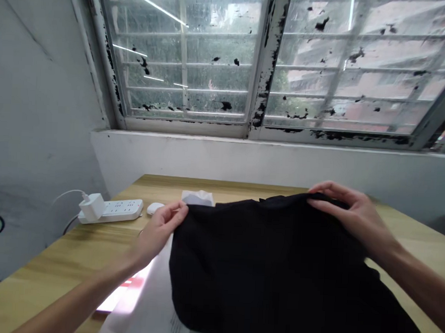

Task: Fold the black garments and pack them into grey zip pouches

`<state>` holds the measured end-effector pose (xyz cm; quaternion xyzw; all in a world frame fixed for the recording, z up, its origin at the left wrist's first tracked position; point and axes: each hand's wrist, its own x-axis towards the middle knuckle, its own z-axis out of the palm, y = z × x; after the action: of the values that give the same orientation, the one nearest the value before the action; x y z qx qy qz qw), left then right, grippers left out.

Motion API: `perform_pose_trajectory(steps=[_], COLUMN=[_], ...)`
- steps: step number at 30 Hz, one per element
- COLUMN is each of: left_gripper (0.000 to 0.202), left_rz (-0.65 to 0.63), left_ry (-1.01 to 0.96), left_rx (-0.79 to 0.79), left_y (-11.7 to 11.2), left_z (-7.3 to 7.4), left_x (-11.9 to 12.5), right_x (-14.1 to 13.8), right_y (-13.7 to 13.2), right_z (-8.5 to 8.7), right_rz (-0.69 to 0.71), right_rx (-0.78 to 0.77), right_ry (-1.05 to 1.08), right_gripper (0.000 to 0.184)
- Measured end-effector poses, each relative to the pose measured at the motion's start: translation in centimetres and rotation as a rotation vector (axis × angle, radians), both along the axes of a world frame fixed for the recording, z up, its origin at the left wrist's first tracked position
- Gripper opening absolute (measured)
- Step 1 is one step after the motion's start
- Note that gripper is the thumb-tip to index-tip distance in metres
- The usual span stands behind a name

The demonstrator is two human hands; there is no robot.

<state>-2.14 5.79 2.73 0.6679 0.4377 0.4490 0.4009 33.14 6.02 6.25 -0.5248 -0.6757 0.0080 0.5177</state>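
A black cloth garment [261, 273] hangs stretched between my two hands above the desk; its exact kind does not show. My left hand [166, 220] pinches its upper left corner between thumb and fingers. On the other side, my right hand [342, 205] grips the top edge near the right, thumb in front and fingers behind. Under the garment's left side lies a white plastic bag or sheet [144, 301] with small print. A lit screen [126, 290] glows beside my left forearm, partly covered by the white plastic. The cloth hides much of the desk's middle.
The wooden desk [71, 273] stands against a wall below a barred window [183, 60]. On its left are a white power strip [125, 209], a plugged-in charger [92, 207] and a small white case [154, 208]. A white tissue pack [197, 198] sits behind the cloth.
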Motion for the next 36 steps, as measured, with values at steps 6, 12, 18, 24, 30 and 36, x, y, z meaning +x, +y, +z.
perform_pose_trajectory(steps=[6,12,18,24,30,36], left_gripper=[0.022,0.015,0.027,0.044,0.022,0.015], left_rz=[-0.005,0.004,-0.082,-0.058,0.016,0.095], left_ry=[0.489,0.846,1.076,1.198,1.165,1.170], left_rx=[0.203,0.263,0.159,0.013,-0.008,-0.013], left_y=[-0.3,-0.6,-1.3,-0.9,-0.2,-0.3], left_z=[-1.6,-1.8,-1.8,-2.5,-3.5,-2.7], left_x=[0.3,-0.1,0.2,0.1,-0.2,0.5], right_x=[-0.6,0.7,-2.1,-4.4,-4.7,-4.4], right_y=[-0.7,-0.2,-1.7,-2.9,-1.8,-1.6], right_z=[-2.9,-3.6,-6.7,-8.6,-9.7,-8.8], right_rz=[-0.129,-0.332,0.169,0.402,0.445,0.448], right_rx=[0.090,0.351,0.096,-0.143,-0.278,-0.468], right_ry=[0.107,-0.374,-0.578,-0.680,-0.377,0.359], right_gripper=[0.018,0.014,0.015,0.037,0.015,0.041])
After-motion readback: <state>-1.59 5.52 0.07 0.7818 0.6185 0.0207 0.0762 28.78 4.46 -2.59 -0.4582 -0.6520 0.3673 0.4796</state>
